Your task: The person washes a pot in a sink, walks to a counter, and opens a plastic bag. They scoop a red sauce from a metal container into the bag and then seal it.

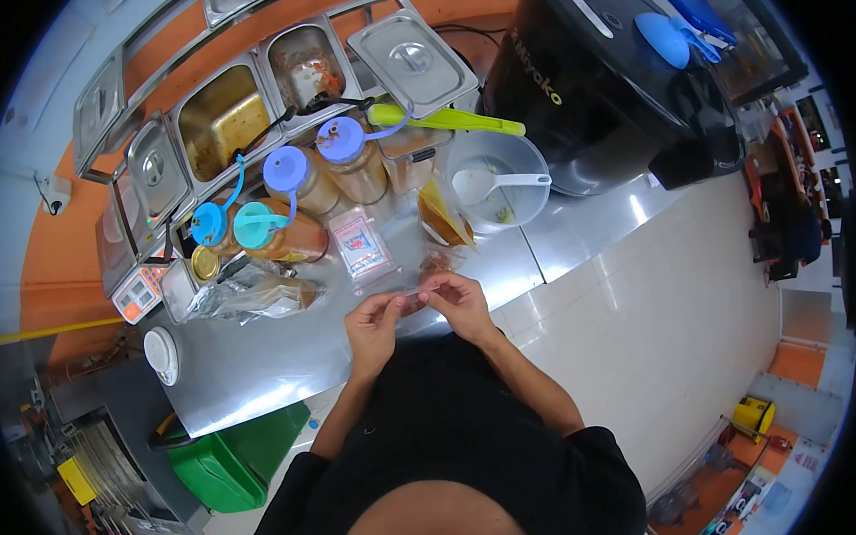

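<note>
At the table's front edge, my left hand (374,328) and my right hand (460,306) are close together, thumbs and fingers pinched on the top of a small clear plastic bag (413,292). Its contents are mostly hidden by my fingers. Just beyond lies a pack of clear plastic bags (362,246) with a printed label. Another small bag with reddish-brown contents (439,260) rests beyond my right hand. Farther back stands a pouch of brown-orange filling (444,215).
Several lidded jars, one with a purple lid (340,138), stand behind the bags. A clear bowl (525,203) holds a white ladle (500,181). Behind are steel food pans (223,119) and a black Miyako cooker (573,102). A foil bag (259,297) and white lid (161,355) sit left.
</note>
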Demonstrator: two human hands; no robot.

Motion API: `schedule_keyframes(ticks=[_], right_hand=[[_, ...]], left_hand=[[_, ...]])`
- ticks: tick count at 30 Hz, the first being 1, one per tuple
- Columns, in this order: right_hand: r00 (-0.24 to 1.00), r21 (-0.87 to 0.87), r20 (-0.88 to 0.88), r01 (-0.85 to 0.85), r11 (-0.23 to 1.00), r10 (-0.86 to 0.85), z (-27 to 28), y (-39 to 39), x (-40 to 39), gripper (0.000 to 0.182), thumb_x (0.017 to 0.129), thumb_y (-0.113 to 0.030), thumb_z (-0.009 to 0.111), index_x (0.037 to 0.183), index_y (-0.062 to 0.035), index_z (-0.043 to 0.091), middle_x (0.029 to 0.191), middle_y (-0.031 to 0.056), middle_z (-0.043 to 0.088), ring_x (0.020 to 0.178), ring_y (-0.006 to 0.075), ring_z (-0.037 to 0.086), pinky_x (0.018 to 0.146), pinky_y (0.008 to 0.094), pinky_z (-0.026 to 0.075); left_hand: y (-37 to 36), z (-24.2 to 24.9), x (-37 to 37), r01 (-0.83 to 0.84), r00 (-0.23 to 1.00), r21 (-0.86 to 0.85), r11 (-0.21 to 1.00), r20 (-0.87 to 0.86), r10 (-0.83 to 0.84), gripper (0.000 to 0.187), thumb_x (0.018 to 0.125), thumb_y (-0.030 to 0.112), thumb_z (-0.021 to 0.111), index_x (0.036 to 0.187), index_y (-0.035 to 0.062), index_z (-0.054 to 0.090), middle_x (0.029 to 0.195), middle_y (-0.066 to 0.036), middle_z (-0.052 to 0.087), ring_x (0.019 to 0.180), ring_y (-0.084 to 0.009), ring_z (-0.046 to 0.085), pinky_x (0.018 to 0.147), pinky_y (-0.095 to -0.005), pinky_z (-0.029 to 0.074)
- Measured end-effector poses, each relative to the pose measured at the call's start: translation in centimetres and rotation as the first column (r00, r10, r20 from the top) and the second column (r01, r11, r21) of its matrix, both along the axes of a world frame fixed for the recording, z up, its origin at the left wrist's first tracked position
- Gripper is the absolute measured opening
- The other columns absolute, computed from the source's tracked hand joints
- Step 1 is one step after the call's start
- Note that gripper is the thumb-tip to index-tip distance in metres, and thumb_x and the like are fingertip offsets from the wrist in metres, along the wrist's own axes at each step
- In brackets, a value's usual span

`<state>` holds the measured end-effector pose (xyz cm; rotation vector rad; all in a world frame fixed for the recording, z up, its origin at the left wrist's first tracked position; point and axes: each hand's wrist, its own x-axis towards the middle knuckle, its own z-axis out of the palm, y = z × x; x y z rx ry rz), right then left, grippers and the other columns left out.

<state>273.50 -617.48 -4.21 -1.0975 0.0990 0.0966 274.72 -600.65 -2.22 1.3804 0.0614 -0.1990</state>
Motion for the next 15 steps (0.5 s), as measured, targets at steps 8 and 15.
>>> schedule_keyframes(ticks=[8,15], right_hand=[[0.998,-0.088,-0.061,0.010,0.996,-0.016,0.8,0.1,-0.2,0.010,0.088,0.000,0.068,0.097,0.0016,0.065,0.093,0.0043,0.066,0.087,0.0117,0.062,0.082,0.0263,0.051],[0.998,-0.056,-0.050,0.043,0.997,-0.046,0.0,-1.0,-0.4,0.008,0.085,0.003,0.069,0.093,0.0031,0.068,0.091,0.0113,0.070,0.084,0.0150,0.065,0.080,0.0289,0.054]], left_hand=[[-0.1,0.3,-0.2,-0.024,0.998,0.103,0.994,0.059,0.018,0.013,0.091,0.004,0.066,0.097,-0.0067,0.067,0.087,-0.011,0.071,0.081,-0.0140,0.067,0.077,-0.0274,0.055],[0.0,0.2,-0.6,0.047,0.999,0.001,0.999,-0.004,-0.047,0.015,0.091,0.005,0.066,0.101,-0.0057,0.068,0.088,-0.011,0.071,0.080,-0.0148,0.068,0.076,-0.0275,0.055]])
